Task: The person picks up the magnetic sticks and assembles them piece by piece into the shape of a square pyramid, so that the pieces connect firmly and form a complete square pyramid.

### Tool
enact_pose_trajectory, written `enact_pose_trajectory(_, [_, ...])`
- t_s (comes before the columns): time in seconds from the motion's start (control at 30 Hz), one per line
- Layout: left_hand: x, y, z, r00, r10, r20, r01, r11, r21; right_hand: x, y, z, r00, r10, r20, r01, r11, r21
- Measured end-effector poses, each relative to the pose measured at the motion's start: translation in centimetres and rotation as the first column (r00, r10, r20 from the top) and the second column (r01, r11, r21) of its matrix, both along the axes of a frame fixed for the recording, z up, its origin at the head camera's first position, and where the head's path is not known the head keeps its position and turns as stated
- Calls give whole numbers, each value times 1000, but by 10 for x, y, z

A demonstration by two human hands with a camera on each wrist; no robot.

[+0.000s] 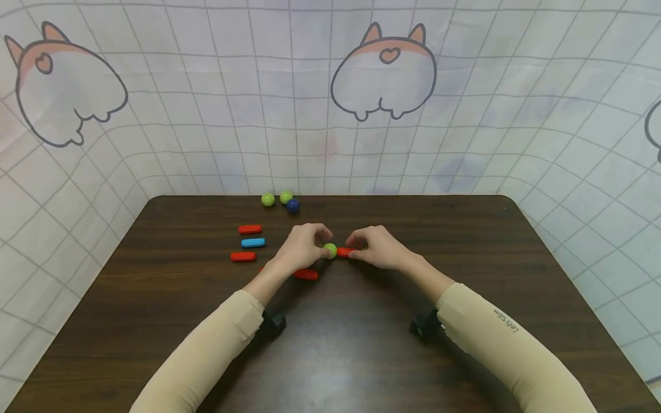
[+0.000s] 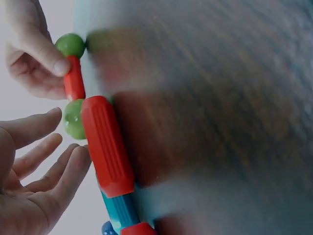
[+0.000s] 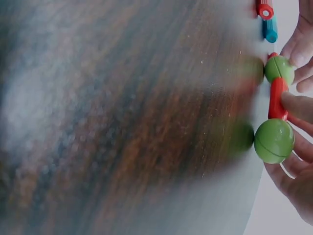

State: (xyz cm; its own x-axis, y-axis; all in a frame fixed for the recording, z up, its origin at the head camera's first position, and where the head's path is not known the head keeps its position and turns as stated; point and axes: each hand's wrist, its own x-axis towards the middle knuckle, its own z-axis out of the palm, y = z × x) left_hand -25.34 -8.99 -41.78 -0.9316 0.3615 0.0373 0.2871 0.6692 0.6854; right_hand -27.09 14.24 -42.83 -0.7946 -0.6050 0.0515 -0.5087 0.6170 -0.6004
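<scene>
A red stick [image 3: 277,100] joins two green balls in a row, a near one [image 3: 274,141] and a far one [image 3: 279,69] in the right wrist view. My right hand [image 1: 379,246] pinches the red stick between thumb and fingers. In the left wrist view its thumb lies along the stick. My left hand [image 1: 304,246] is beside the green ball [image 1: 330,250] at the stick's left end. Its fingers [image 2: 68,171] are spread and loosely extended around that ball; whether they touch it I cannot tell.
Another red stick [image 1: 306,274] lies by my left wrist, and a red tip shows past the forearm. Farther left lie two red sticks [image 1: 243,256] and a blue stick [image 1: 253,242]. Two green balls [image 1: 267,199] and a dark blue ball [image 1: 293,206] sit near the table's back edge.
</scene>
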Motion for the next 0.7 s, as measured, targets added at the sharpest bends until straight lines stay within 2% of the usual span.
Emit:
enact_pose_trajectory(0.2, [1,-10,5,1000,24,-18,-23,998,52,0,4,0,1000,-19,20,19,1000,6])
enact_pose_trajectory(0.37, [5,-21,9,998,61,-1,-61,996,63,0,8,1,999,-19,31,19,1000,8])
enact_pose_trajectory(0.5, [8,-27,10,997,77,13,-78,996,40,3,11,3,999,-13,43,13,1000,5])
enact_pose_trajectory(0.7, [12,-32,10,999,48,-7,-48,999,-16,4,16,1,999,-5,46,5,1000,-1])
